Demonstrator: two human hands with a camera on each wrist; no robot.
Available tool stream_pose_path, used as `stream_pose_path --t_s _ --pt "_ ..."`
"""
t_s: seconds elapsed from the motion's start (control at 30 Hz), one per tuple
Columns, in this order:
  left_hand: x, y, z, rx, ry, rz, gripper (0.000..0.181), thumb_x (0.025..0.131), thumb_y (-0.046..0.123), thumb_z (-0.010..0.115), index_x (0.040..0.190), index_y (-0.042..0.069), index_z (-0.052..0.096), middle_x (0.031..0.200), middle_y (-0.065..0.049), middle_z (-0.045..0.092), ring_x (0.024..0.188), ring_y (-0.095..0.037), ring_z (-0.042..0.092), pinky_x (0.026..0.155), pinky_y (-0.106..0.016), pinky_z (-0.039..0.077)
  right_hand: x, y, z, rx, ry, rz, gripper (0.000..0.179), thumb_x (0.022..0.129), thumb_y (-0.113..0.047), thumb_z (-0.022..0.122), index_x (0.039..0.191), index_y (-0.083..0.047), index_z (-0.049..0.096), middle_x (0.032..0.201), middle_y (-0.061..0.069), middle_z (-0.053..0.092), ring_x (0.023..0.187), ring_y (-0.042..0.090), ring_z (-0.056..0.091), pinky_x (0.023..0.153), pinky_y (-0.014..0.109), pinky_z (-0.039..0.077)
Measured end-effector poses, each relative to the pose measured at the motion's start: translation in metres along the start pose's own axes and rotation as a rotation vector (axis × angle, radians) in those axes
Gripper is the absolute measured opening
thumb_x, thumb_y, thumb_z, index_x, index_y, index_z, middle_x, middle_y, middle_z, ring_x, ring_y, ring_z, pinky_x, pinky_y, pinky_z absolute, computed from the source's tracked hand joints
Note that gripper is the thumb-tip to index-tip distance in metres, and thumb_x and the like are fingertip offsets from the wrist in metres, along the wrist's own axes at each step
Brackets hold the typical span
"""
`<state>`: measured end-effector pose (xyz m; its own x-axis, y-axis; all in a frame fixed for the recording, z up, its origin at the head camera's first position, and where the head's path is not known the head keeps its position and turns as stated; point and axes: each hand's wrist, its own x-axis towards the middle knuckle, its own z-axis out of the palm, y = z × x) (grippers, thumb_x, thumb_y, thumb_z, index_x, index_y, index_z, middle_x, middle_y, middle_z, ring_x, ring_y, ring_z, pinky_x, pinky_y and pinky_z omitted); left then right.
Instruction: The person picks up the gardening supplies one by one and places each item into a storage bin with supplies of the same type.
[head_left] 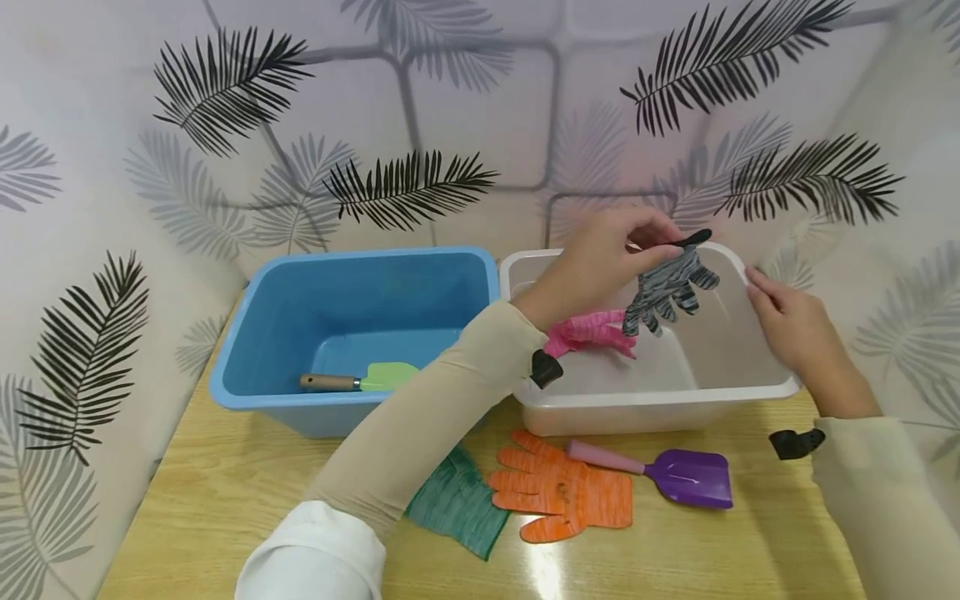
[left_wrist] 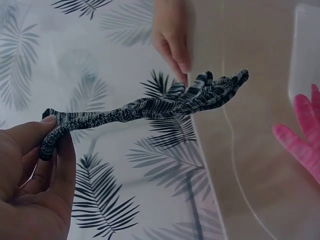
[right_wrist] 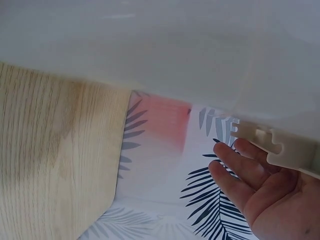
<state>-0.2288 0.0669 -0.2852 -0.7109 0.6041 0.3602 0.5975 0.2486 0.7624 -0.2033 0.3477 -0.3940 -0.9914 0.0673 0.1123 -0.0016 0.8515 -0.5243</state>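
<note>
My left hand (head_left: pixel 611 246) pinches the cuff of a black-and-grey knitted glove (head_left: pixel 667 292) over the white bin (head_left: pixel 660 400). In the left wrist view the glove (left_wrist: pixel 165 102) stretches out sideways from the thumb and fingers, its finger ends toward the bin's edge. My right hand (head_left: pixel 795 325) grips the bin's right rim. Under that rim, in the right wrist view, the fingers (right_wrist: pixel 240 172) reach along the outside, beside a beige ridged part (right_wrist: pixel 280 145). A pink glove (head_left: pixel 592 329) lies inside the white bin, partly hidden behind my left wrist.
A blue bin (head_left: pixel 262 333) stands at the left, holding a green-bladed trowel (head_left: pixel 382 377) with a wooden handle. In front lie a green glove (head_left: pixel 465 508), partly under my left arm, an orange glove (head_left: pixel 562 487) and a purple scoop (head_left: pixel 690 477). Leaf-printed cloth (head_left: pixel 487 108) hangs behind.
</note>
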Motion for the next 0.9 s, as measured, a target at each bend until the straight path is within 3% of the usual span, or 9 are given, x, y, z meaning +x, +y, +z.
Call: stream_pose_path --t_s 0.13,0.33,0.6,0.77,0.9 --pt "0.014 -0.02 0.021 0.01 -0.042 -0.043 0.016 0.081 0.018 0.064 0.094 0.01 0.063 0.085 0.006 0.062 0.078 0.001 0.055 0.072 -0.006 0.04 0.0 0.001 -0.002 -0.007 0.0 -0.001 0.048 0.095 -0.041 0.027 0.138 -0.021 0.03 0.134 0.024 0.03 0.116 0.05 0.031 0.09 0.062 0.024" --pt "0.019 -0.045 0.045 -0.058 -0.041 -0.102 0.017 0.079 0.019 0.066 0.094 0.011 0.064 0.083 0.006 0.062 0.076 0.0 0.055 0.07 -0.007 0.041 0.0 0.002 -0.002 -0.012 -0.004 0.007 0.047 0.095 -0.042 0.027 0.138 -0.024 0.028 0.135 0.022 0.03 0.116 0.05 0.03 0.09 0.063 0.024" --pt "0.017 -0.07 0.048 -0.135 0.003 -0.241 0.018 0.078 0.023 0.068 0.093 0.015 0.065 0.082 0.01 0.062 0.076 0.0 0.056 0.068 -0.01 0.043 -0.001 0.002 -0.002 0.004 -0.001 -0.013 0.046 0.095 -0.04 0.028 0.137 -0.023 0.03 0.134 0.024 0.031 0.115 0.051 0.03 0.091 0.062 0.023" --pt "0.018 -0.08 0.046 -0.149 0.086 -0.256 0.017 0.078 0.019 0.068 0.093 0.011 0.066 0.082 0.006 0.064 0.073 -0.001 0.057 0.067 -0.01 0.044 0.0 0.002 -0.002 -0.002 0.0 -0.013 0.046 0.095 -0.041 0.028 0.137 -0.025 0.029 0.134 0.024 0.031 0.115 0.051 0.03 0.09 0.063 0.023" --pt "0.018 -0.083 0.048 -0.105 0.044 -0.26 0.016 0.08 0.019 0.066 0.093 0.011 0.065 0.082 0.006 0.063 0.074 -0.001 0.056 0.068 -0.01 0.043 0.001 0.002 -0.001 -0.008 0.01 -0.02 0.045 0.095 -0.041 0.029 0.137 -0.025 0.03 0.133 0.024 0.032 0.114 0.051 0.031 0.09 0.063 0.023"
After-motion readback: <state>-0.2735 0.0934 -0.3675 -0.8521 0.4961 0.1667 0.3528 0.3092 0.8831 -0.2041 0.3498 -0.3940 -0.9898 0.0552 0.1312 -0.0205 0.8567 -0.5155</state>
